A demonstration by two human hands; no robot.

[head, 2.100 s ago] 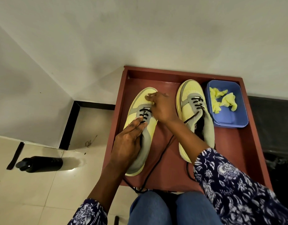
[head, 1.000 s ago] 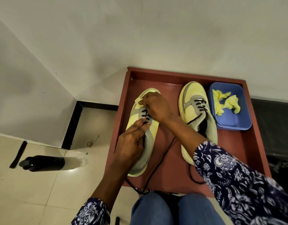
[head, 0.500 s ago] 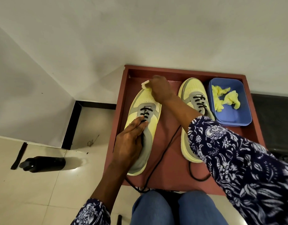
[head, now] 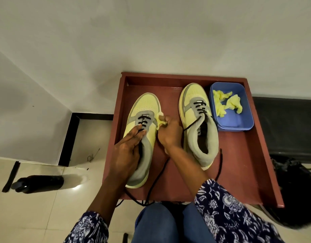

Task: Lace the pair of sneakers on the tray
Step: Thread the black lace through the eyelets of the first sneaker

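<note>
Sneaker on the left, pale yellow leather with grey suede panels (head: 142, 137), lay toe-away on the reddish-brown wooden tray (head: 238, 172), its black lace (head: 143, 121) crossed through only the lowest few eyelets. My left hand (head: 126, 153) lay along the tongue, fingertips pressed onto the lace just below the last crossing; whether they pinched the cord or merely pinned it, I could not tell. My right hand (head: 168, 133) pinched a crumpled scrap of yellow tissue (head: 160, 120) beside the shoe's inner side.

Judgement: the stuffing was best dropped clear before more threading, probably into the blue plastic tub (head: 245, 120) at the tray's far right, which held similar yellow wads (head: 226, 105). The left fingertips should keep tension on the finished crossings so they do not slacken.

Second matching sneaker (head: 198, 125) sat just right of my right hand, likewise laced only at the bottom rows. Loose lace ends (head: 151, 190) trailed over the tray's near edge. A dark bottle (head: 39, 183) lay on the tiled floor, well apart.
</note>
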